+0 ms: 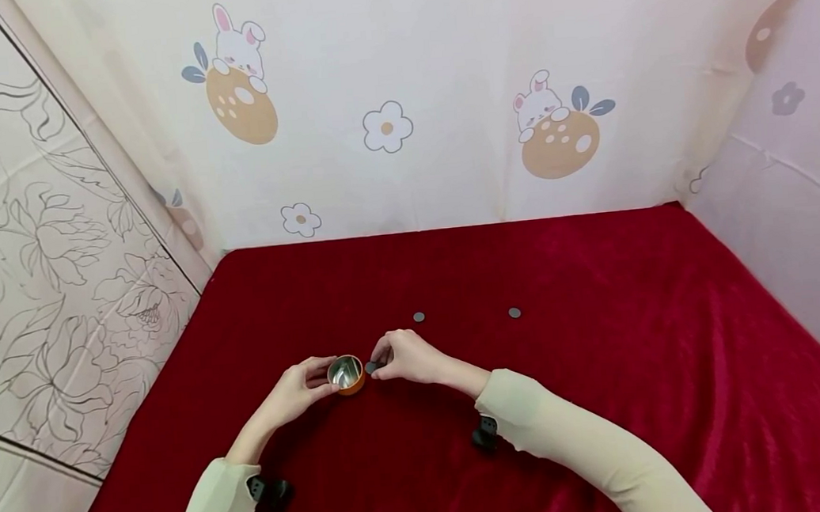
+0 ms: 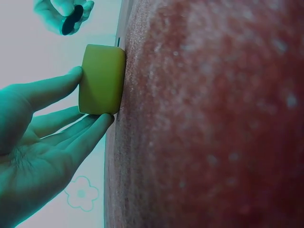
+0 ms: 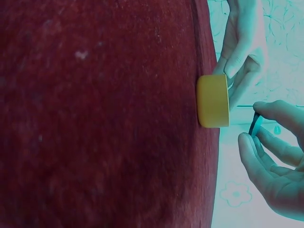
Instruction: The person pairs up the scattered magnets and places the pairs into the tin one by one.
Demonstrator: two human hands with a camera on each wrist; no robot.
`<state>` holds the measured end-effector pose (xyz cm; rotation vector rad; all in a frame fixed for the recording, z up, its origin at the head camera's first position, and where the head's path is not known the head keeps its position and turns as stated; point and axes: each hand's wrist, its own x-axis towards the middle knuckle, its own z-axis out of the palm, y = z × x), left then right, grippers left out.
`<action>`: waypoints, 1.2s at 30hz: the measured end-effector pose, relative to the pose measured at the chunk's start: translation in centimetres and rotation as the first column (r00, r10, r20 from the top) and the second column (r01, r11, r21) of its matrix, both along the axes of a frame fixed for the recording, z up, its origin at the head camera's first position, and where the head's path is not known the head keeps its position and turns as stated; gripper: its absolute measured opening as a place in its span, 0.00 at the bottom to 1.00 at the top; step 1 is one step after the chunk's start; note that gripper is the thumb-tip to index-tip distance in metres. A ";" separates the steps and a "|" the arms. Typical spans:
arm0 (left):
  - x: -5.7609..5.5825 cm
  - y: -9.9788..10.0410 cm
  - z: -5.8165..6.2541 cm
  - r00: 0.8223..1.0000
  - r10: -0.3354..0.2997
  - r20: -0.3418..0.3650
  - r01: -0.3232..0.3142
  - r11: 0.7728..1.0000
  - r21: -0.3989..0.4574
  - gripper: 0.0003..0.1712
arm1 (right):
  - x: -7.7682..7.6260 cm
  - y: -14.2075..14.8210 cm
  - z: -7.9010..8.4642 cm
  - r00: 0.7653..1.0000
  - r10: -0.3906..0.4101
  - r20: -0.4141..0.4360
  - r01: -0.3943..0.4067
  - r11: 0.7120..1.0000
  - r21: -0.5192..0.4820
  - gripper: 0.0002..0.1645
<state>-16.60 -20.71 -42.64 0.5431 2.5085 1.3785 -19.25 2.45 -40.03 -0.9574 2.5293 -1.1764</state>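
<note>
A small round orange bowl [image 1: 352,388] with a shiny metallic inside stands upright on the red cloth. My left hand [image 1: 296,392] grips its left side between thumb and fingers. In the left wrist view the outer wall of the bowl [image 2: 102,80] looks plain and smooth. Just right of the bowl, my right hand [image 1: 411,357] pinches a thin dark grey disc [image 1: 371,367] between thumb and fingertips. The right wrist view has that disc [image 3: 255,124] held above the cloth, apart from the bowl [image 3: 213,100] and tilted on edge.
Two more flat grey discs lie farther back on the cloth, one disc [image 1: 419,317] beyond the right hand and another disc [image 1: 515,312] to its right. Red velvety cloth [image 1: 607,417] covers the table. A patterned curtain [image 1: 448,182] hangs along its back edge.
</note>
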 end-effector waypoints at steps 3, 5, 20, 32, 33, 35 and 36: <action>0.5 0.5 1.2 1.000 0.002 0.013 -0.002 1.000 0.006 0.25 | 0.0 -0.4 -0.1 1.000 -0.003 0.001 0.003 1.000 -0.001 0.08; 0.7 0.7 1.8 1.000 0.003 0.017 -0.003 1.000 0.000 0.25 | 0.0 -0.6 -0.2 1.000 -0.003 0.001 0.003 1.000 -0.005 0.08; -0.3 -0.4 -0.6 1.000 0.002 0.016 -0.002 1.000 0.011 0.27 | -0.3 -2.4 -1.0 0.997 -0.034 0.075 0.039 0.997 -0.067 0.10; -0.6 -0.7 -1.2 1.000 0.002 0.020 -0.003 1.000 0.010 0.28 | 0.0 -3.9 -1.2 0.994 -0.054 0.095 0.059 0.997 -0.056 0.10; -0.6 -0.7 -1.2 1.000 -0.001 0.018 0.000 1.000 0.008 0.28 | 0.1 -4.0 -1.3 0.994 -0.057 0.092 0.062 0.997 -0.056 0.10; -0.6 -0.7 -1.1 1.000 -0.006 0.016 0.006 1.000 0.006 0.28 | 0.0 -4.1 -1.3 0.994 -0.070 0.085 0.074 0.996 -0.052 0.10; -0.6 -0.7 -1.1 1.000 -0.004 0.017 0.004 1.000 0.005 0.28 | 0.0 -4.2 -1.4 0.994 -0.075 0.082 0.080 0.995 -0.052 0.10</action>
